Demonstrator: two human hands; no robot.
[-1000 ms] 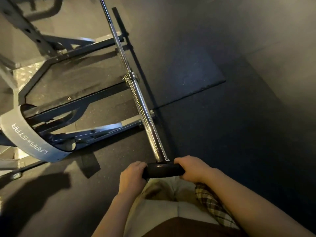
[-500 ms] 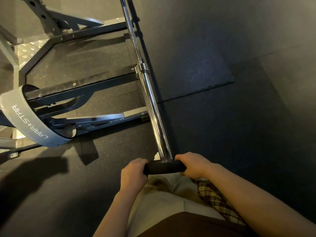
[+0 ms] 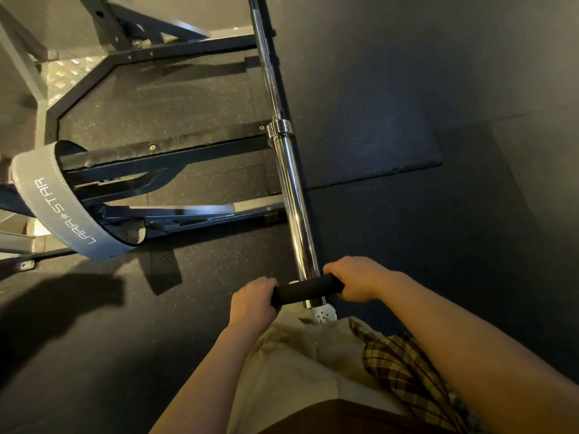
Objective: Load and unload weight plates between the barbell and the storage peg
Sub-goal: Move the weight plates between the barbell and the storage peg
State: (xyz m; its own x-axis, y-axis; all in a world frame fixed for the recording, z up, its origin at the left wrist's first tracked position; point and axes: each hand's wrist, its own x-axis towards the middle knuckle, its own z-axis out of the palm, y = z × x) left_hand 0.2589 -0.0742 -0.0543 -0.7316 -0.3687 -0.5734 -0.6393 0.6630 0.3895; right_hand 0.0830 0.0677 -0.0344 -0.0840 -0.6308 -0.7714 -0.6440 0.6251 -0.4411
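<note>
One barbell [image 3: 291,189], one weight plate [image 3: 308,289], two hands, one lifting belt [image 3: 59,208].

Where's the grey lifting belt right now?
In the head view it's at the left edge: the grey lifting belt is looped around the dark rack frame, left of the barbell sleeve.

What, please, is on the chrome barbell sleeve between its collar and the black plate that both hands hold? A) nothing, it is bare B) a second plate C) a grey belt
A: the chrome barbell sleeve is bare from its collar down to the black plate gripped by the left hand and right hand.
</note>
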